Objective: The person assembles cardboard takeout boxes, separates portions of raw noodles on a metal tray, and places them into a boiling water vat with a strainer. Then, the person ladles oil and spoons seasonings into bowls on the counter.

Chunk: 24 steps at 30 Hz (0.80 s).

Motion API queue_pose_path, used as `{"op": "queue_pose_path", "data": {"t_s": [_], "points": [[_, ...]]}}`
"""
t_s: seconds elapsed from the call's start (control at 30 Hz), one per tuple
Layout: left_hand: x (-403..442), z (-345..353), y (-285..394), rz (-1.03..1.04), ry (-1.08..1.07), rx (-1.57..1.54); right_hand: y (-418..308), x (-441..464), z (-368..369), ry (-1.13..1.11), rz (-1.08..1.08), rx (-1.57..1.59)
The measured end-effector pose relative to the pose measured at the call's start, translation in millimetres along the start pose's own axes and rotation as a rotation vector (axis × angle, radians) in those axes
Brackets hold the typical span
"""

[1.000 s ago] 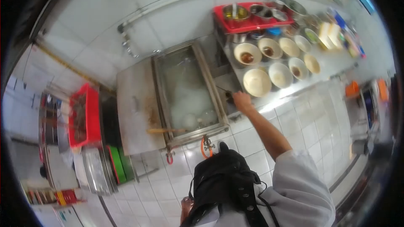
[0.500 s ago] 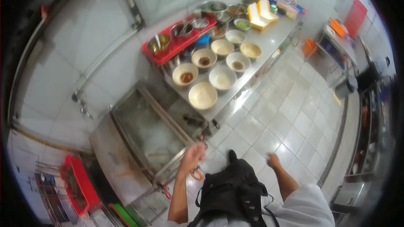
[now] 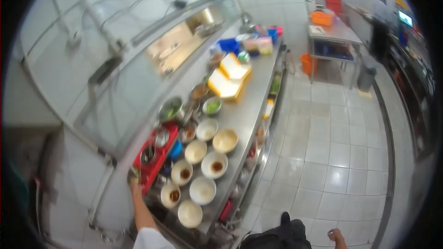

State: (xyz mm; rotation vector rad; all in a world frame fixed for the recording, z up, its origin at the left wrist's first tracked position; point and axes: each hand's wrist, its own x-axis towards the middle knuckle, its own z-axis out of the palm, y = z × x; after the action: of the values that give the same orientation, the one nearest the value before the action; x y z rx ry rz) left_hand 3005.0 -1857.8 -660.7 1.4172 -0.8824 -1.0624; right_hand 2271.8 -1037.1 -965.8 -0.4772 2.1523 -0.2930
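Observation:
My left hand (image 3: 135, 186) reaches to the near end of a red tray (image 3: 146, 185), at a small metal bowl (image 3: 134, 174) there. Its fingers are blurred, so I cannot tell whether they grip the bowl or the spoon seen in it earlier. Beside the tray stand several pale bowls (image 3: 203, 190); some hold a dark brown sauce (image 3: 216, 167). My right hand (image 3: 337, 235) hangs low above the floor at the right, empty, its fingers loosely bent and apart.
The steel counter (image 3: 249, 110) runs away from me, with yellow-and-white boxes (image 3: 226, 83) and a bowl of chopped greens (image 3: 212, 106) farther along. An orange tub (image 3: 321, 18) sits on a table at the back. Another person (image 3: 381, 14) stands at the far right.
My view has swung up and along the counter; the sink has left the frame. My left hand has moved from beside the sink to the metal bowl in the red tray.

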Motion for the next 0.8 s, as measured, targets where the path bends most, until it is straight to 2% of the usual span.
{"op": "queue_pose_path", "data": {"t_s": [0.03,0.07,0.1,0.17,0.2,0.23,0.27,0.33,0.37,0.4,0.47,0.5,0.63,0.7,0.77,0.8], "points": [[-13,6,11,-0.126,0.078,0.03,-16,13,-5,0.013,0.001,0.036],[-20,12,20,-0.221,0.165,0.093,-34,29,-19,-0.023,-0.029,-0.079],[-25,5,15,-0.149,0.128,0.079,-52,49,-33,-0.059,-0.062,-0.203],[-25,6,24,-0.237,0.509,-0.026,-110,69,-69,-0.033,-0.039,-0.192],[-26,8,32,-0.23,0.51,-0.035,-130,87,-77,0.017,-0.118,-0.214],[-43,20,44,-0.185,0.455,0.128,-152,105,-87,0.064,-0.195,-0.244],[-69,38,59,-0.148,0.406,0.295,-177,126,-99,0.015,-0.217,-0.206],[-103,72,82,-0.135,0.372,0.246,-230,169,-111,0.085,-0.436,-0.334],[-116,68,84,-0.106,0.323,0.207,-286,162,-129,0.062,-0.377,-0.311],[-105,38,73,-0.134,0.352,0.211,-343,148,-149,0.044,-0.544,-0.252],[-58,6,37,-0.06,0.326,0.073,-447,130,-183,0.021,-0.649,-0.237],[-61,9,36,-0.071,0.343,0.057,-500,121,-194,-0.009,-0.726,-0.225],[-101,47,105,0.126,0.281,0.281,-673,79,-215,0.034,-1.082,-0.492],[-109,53,132,0.104,0.353,0.347,-742,69,-205,-0.063,-1.352,-0.47],[-121,54,150,0.138,0.376,0.567,-812,40,-191,-0.213,-1.438,-0.548],[-132,70,170,0.015,0.382,0.6,-840,34,-177,-0.275,-1.569,-0.476]]}}
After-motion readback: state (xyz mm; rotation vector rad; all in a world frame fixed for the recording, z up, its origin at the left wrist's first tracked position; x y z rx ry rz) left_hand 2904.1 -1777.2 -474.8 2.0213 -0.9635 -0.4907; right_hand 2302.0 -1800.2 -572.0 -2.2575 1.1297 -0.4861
